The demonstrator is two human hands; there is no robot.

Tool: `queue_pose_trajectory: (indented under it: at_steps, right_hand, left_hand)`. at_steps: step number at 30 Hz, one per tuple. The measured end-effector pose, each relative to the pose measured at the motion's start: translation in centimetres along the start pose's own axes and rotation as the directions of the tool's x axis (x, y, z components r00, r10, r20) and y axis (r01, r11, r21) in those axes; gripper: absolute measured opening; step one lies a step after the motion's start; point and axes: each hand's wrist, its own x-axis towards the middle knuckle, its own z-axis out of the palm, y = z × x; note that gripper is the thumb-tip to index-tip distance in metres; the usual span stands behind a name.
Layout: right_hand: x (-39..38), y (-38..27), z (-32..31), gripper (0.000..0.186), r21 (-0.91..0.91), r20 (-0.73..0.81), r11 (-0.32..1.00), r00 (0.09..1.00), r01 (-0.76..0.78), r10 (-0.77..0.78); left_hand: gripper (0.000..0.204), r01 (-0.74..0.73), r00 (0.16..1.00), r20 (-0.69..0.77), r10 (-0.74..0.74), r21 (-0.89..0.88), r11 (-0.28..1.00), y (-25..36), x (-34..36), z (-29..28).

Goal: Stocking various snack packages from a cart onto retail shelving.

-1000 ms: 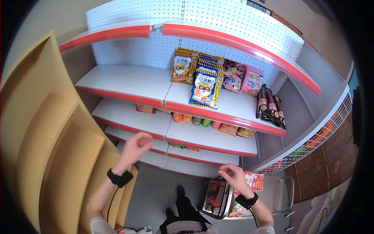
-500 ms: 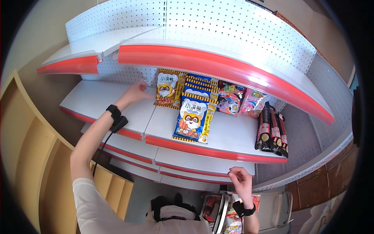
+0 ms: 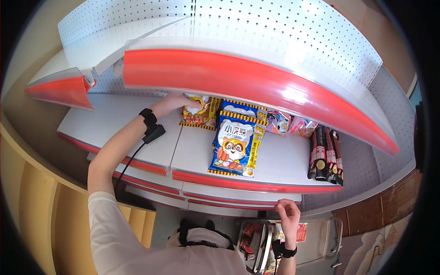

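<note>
The left hand (image 3: pixel 183 101) reaches in beneath the upper shelf (image 3: pixel 220 71) and is in contact with the brown bag (image 3: pixel 198 118), its thumb lying across the upper front. The other fingers are hidden, so how far the hand is closed, and whether it grips the bag, cannot be told. The brown bag stands upright on the middle shelf (image 3: pixel 286 160), toward the back, immediately left of the blue bags (image 3: pixel 240 109). One blue bag (image 3: pixel 234 145) leans at the front of that row, face outward, near the shelf's red edge. To the right, a dark bag (image 3: pixel 278 122) and a pink bag (image 3: pixel 301 127) stand side by side, their tops hidden by the upper shelf. Black packets (image 3: pixel 325 158) lie together at the right end. The right hand (image 3: pixel 288 213) is raised in front of the lower shelves, near the cart (image 3: pixel 316 236), fingers loosely curled and partly open, with nothing seen in it. Each wrist carries a black band (image 3: pixel 149 120). A wooden unit (image 3: pixel 68 220) stands at left.
</note>
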Motion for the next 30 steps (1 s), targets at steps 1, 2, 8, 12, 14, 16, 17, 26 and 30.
queue_pose_trajectory:
  at_steps: [1, 2, 8, 12, 14, 16, 17, 26, 30]
  right_hand:
    - [0.0, -0.2, 0.2, 0.009, -0.004, 0.001, 1.000, 1.000, -0.005, 0.005]
    - [-0.1, -0.4, 0.6, 0.009, 0.007, -0.010, 1.000, 1.000, -0.015, 0.015]
    - [0.0, 0.3, 0.8, 0.009, 0.030, -0.026, 0.999, 0.999, -0.035, 0.036]
    - [0.4, 0.6, 0.8, 0.010, 0.038, -0.012, 0.999, 0.999, -0.036, 0.036]
    - [0.5, 0.5, 1.0, 0.010, 0.042, -0.013, 0.999, 1.000, -0.027, 0.028]
    - [0.7, 0.4, 1.0, 0.011, 0.047, -0.012, 0.999, 1.000, -0.017, 0.018]
    - [0.8, 0.3, 0.9, 0.011, 0.048, 0.000, 0.999, 1.000, -0.013, 0.013]
    - [1.6, 0.5, 0.5, 0.010, 0.070, 0.123, 0.998, 0.992, -0.011, 0.003]
    - [1.7, -1.0, 1.5, 0.010, 0.040, 0.288, 0.998, 0.955, 0.055, -0.064]
  left_hand:
    - [0.060, -0.005, 1.000, 0.002, 0.005, -0.025, 1.000, 0.1, -0.1, 0.0]
    - [0.060, -0.010, 1.000, 0.004, 0.010, -0.050, 0.999, 0.1, -0.2, 0.0]
    - [0.062, -0.035, 0.999, 0.016, 0.035, 0.015, 0.999, -0.7, 0.4, -0.1]
    - [0.064, -0.023, 1.000, 0.016, 0.024, -0.061, 0.998, -1.7, 0.9, -0.2]
    - [0.066, -0.033, 0.999, -0.040, 0.033, -0.005, 0.999, -1.6, 0.9, 0.0]
    - [0.066, -0.034, 0.998, -0.053, 0.033, -0.017, 0.999, -1.2, 0.5, -0.1]
    - [0.066, -0.035, 0.997, -0.065, 0.033, -0.031, 0.999, -0.9, 0.2, -0.3]
    - [0.060, -0.034, 0.943, -0.333, -0.025, -0.169, 0.985, 2.7, -6.5, -2.0]
    - [0.056, -0.013, 0.946, -0.313, -0.079, -0.281, 0.960, 5.7, -12.6, -1.7]
